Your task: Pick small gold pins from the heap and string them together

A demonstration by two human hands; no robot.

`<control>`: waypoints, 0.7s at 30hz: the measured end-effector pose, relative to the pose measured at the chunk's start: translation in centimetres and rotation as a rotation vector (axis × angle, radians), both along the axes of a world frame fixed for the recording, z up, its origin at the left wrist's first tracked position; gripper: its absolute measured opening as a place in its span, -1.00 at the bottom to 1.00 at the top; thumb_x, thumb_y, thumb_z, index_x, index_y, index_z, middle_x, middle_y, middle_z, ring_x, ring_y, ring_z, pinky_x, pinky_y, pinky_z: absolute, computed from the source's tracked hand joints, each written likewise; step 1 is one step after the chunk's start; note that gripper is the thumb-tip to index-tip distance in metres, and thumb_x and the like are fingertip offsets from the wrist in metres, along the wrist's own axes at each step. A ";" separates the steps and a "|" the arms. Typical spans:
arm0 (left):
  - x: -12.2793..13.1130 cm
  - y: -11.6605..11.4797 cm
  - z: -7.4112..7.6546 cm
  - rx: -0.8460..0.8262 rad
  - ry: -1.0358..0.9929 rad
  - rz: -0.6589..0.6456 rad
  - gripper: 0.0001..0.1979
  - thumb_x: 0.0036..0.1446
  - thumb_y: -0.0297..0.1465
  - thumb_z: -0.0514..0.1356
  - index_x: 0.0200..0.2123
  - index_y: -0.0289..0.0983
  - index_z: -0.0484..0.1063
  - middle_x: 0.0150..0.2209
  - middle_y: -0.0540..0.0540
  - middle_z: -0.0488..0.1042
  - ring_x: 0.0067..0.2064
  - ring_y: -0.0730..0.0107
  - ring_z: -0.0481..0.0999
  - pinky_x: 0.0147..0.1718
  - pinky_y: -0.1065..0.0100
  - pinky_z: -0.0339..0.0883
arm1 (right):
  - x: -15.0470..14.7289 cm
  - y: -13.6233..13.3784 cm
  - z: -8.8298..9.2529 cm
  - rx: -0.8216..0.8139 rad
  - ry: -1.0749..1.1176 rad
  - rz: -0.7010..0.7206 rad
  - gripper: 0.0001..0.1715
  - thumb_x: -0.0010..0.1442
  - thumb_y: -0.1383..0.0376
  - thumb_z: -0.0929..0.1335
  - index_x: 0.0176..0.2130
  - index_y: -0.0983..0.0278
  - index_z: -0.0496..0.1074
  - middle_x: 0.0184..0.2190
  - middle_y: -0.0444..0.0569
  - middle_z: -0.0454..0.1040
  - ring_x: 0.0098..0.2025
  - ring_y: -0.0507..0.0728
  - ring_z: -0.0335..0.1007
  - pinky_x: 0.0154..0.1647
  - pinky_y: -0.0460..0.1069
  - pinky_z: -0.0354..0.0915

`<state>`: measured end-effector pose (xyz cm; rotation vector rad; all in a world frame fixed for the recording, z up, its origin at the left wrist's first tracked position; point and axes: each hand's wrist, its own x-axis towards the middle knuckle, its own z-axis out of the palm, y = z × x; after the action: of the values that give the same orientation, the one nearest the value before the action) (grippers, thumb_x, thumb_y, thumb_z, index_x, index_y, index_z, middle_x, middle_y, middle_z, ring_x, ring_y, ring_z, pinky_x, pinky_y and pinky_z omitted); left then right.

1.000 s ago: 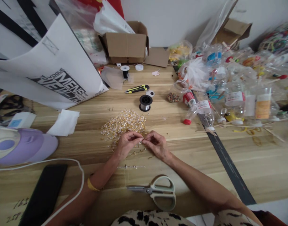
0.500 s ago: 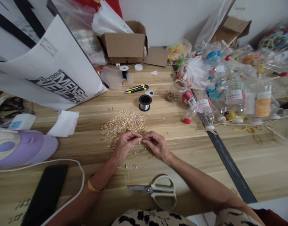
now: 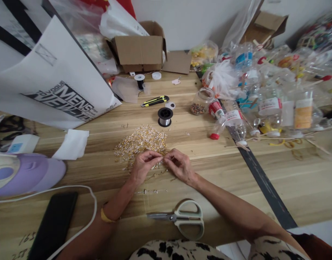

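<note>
Gold beads and links lie in a loose heap [image 3: 140, 141] on the wooden table [image 3: 222, 169], and both hands work at its near edge. The left hand [image 3: 144, 168] and right hand [image 3: 180, 167] meet fingertip to fingertip, each pinching a tiny gold piece [image 3: 163, 159] between thumb and forefinger. It is too small to make out further. The heap sits at eleven o'clock from the hands, touching the left knuckles. At six o'clock, just below the wrists, a short beaded chain [image 3: 151, 191] lies flat, and farther toward the person rest pale-handled scissors [image 3: 183, 218], blades closed and pointing to nine o'clock. At twelve o'clock, beyond the heap, stands a spool of wire [image 3: 165, 116], with a yellow-and-black utility knife [image 3: 154, 101] just past it. A black phone [image 3: 53, 224] lies at eight o'clock, well apart.
</note>
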<state>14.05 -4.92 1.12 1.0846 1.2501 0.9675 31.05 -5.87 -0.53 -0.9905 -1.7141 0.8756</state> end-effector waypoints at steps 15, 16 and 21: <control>-0.1 0.0 -0.6 0.024 -0.031 0.004 -0.89 -0.15 -0.40 0.38 -0.47 -0.27 0.55 -0.46 0.00 0.57 -0.39 0.44 0.50 -0.33 0.44 0.37 | 0.0 -0.2 0.0 0.029 -0.037 -0.015 -0.89 0.25 0.31 0.29 -0.33 0.28 0.37 -0.46 -0.09 0.34 -0.45 0.02 0.26 -0.47 -0.08 0.20; -0.1 0.0 -0.6 0.024 -0.033 0.005 -0.89 -0.15 -0.39 0.38 -0.47 -0.27 0.55 -0.46 0.00 0.57 -0.38 0.44 0.50 -0.32 0.44 0.37 | 0.0 -0.2 -0.1 0.032 -0.040 -0.014 -0.89 0.25 0.31 0.29 -0.33 0.28 0.36 -0.46 -0.09 0.34 -0.45 0.02 0.25 -0.48 -0.08 0.19; -0.2 0.0 -0.5 0.016 -0.044 -0.006 -0.88 -0.15 -0.39 0.37 -0.46 -0.27 0.56 -0.44 -0.01 0.58 -0.37 0.43 0.51 -0.30 0.42 0.38 | 0.0 -0.2 -0.1 0.041 -0.051 -0.011 -0.89 0.25 0.32 0.29 -0.33 0.28 0.35 -0.46 -0.09 0.34 -0.46 0.01 0.25 -0.49 -0.09 0.19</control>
<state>13.89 -4.94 0.65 1.0737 1.2049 0.9928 31.03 -6.09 -0.66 -1.0012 -1.7616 0.8110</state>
